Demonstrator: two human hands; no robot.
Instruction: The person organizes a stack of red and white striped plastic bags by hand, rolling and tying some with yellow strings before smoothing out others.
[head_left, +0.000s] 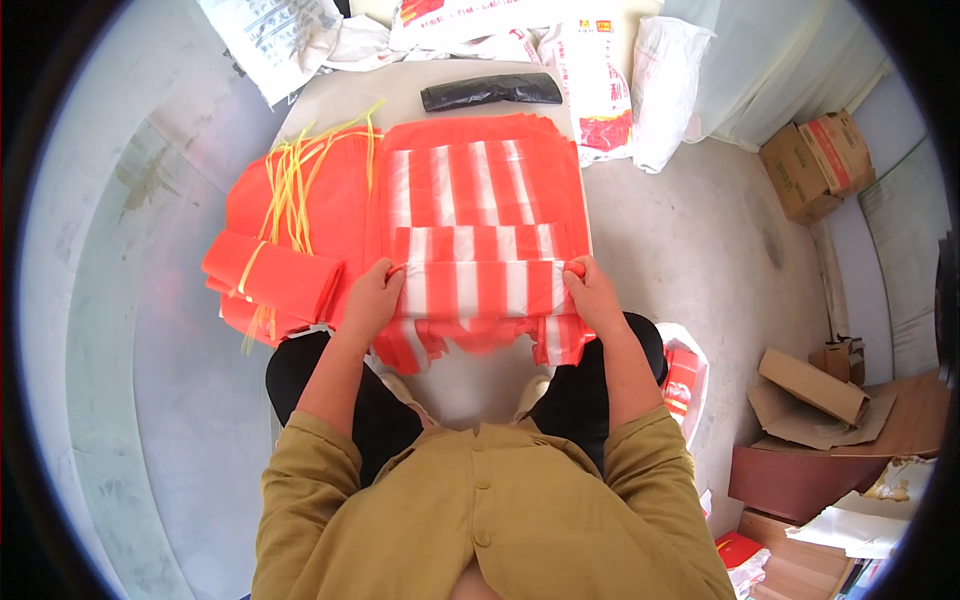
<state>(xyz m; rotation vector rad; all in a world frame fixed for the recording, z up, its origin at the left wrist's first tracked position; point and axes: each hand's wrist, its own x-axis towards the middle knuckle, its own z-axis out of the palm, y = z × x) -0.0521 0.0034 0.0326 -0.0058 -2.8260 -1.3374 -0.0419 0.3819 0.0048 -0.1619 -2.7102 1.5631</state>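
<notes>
Red-and-white striped plastic bags [490, 287] lie in front of me, partly folded, with their handle ends hanging over the table's near edge. My left hand [374, 299] is closed on the left side of the folded part. On the opposite side my right hand [594, 296] pinches the right edge. Under and beyond this fold spreads more striped and red bag material [470, 180]. To the left sits a folded red bundle [285, 274] with a yellow tie round it, on top of a red stack [245, 200]. Loose yellow strings [293, 195] are draped over that stack.
A black plastic roll [490, 92] lies at the far end of the table [345, 92]. White printed sacks [592, 85] stand behind it. On the right are cardboard boxes [815, 165], an opened carton [815, 400], and a white bag [690, 345] of red packs beside my right knee.
</notes>
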